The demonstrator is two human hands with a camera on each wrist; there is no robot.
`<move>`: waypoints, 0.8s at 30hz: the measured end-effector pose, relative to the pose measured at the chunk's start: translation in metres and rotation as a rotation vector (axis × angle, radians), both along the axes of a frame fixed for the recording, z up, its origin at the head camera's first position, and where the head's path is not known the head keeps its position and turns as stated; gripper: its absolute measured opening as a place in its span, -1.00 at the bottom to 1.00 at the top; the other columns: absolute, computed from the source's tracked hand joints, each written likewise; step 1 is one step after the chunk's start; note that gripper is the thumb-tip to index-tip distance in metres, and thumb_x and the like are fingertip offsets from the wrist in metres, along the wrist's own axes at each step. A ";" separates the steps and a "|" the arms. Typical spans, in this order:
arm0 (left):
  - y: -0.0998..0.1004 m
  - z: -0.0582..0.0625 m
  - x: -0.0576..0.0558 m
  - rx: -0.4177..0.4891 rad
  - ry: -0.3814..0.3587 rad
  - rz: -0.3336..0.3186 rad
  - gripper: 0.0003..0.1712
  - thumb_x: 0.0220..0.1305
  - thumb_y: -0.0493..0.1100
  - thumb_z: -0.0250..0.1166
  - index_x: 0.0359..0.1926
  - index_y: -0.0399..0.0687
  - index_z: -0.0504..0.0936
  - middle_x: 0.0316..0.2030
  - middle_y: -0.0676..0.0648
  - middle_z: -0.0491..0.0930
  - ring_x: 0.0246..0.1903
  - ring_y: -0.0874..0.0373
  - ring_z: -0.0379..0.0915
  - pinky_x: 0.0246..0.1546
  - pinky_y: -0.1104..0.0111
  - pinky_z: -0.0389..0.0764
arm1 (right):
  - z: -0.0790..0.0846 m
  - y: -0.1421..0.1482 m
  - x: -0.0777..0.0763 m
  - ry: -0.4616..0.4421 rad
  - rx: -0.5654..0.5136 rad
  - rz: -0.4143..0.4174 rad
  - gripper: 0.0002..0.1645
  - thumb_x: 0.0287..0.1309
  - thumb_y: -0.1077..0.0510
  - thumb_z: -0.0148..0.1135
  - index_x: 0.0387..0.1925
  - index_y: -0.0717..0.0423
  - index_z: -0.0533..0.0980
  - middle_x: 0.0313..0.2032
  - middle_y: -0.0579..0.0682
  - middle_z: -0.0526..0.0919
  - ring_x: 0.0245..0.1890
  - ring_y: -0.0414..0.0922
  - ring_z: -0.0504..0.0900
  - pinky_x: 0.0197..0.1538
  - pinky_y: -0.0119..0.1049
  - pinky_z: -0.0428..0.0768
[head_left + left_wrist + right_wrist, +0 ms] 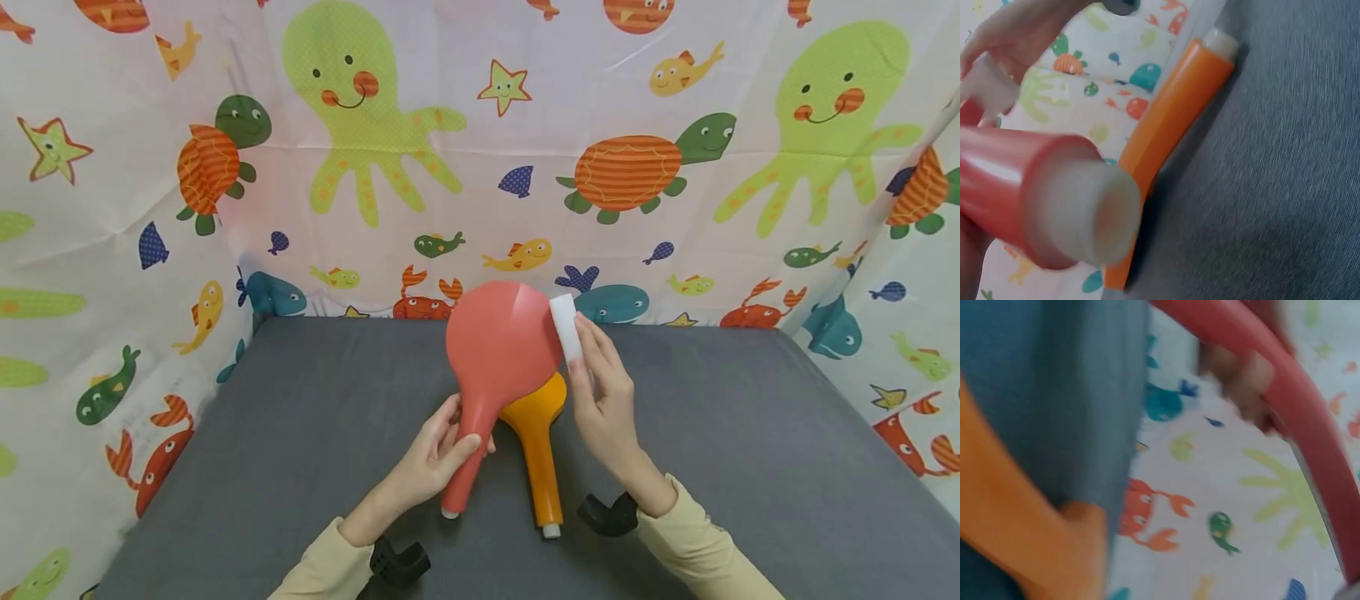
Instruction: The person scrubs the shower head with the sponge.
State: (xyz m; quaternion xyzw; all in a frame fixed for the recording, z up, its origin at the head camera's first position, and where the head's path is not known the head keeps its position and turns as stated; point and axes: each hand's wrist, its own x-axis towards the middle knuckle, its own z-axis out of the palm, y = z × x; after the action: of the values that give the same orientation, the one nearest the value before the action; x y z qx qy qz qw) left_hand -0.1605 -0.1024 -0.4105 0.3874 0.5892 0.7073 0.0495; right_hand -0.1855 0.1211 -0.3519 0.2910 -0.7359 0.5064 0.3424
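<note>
- Above the grey table [337,400], the left hand [435,462] grips the red paddle [502,342] by its handle
- At the paddle's right edge, the right hand [606,396] pinches a white block [566,329]
- On the table, near and right, lies the orange paddle [542,467]
- Sideways pressure from the block could twist a loosely held handle, perhaps knocking the orange paddle

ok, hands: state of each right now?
Left hand: closed, holding the red paddle by its handle.
Right hand: closed, pinching the white block.
</note>
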 end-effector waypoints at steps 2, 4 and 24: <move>0.000 0.000 0.001 -0.027 0.010 -0.009 -0.51 0.39 -0.35 -0.02 0.27 -0.33 0.07 -0.18 -0.36 0.40 -0.26 0.05 0.49 -0.21 0.34 0.54 | 0.012 0.003 -0.006 -0.029 0.005 -0.006 -0.45 0.21 0.47 -0.06 0.25 0.25 0.31 0.22 0.11 0.36 0.12 -0.01 0.39 0.07 -0.42 0.44; 0.001 -0.001 0.003 -0.041 0.032 -0.011 -0.48 0.38 -0.37 -0.03 0.30 -0.32 0.05 -0.15 -0.34 0.40 -0.25 0.06 0.49 -0.22 0.33 0.55 | 0.023 0.006 -0.011 -0.058 0.019 -0.005 -0.49 0.27 0.39 -0.09 0.25 0.18 0.33 0.20 0.05 0.40 0.10 -0.05 0.42 0.06 -0.43 0.46; 0.001 0.025 0.012 -0.290 0.268 0.230 -0.46 0.17 -0.53 0.14 0.16 -0.48 0.19 -0.24 -0.24 0.46 -0.32 0.00 0.45 -0.32 0.35 0.49 | 0.034 0.011 0.008 -0.121 0.029 -0.028 -0.56 0.27 0.49 -0.20 0.17 0.47 0.31 0.11 0.33 0.41 0.05 -0.03 0.44 0.08 -0.50 0.39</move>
State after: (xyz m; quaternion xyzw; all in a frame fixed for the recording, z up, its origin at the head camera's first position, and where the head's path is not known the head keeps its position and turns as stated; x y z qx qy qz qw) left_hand -0.1484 -0.1013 -0.3853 0.3970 0.7263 0.5584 -0.0549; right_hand -0.1779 0.1322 -0.3174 0.2544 -0.7664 0.5075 0.3004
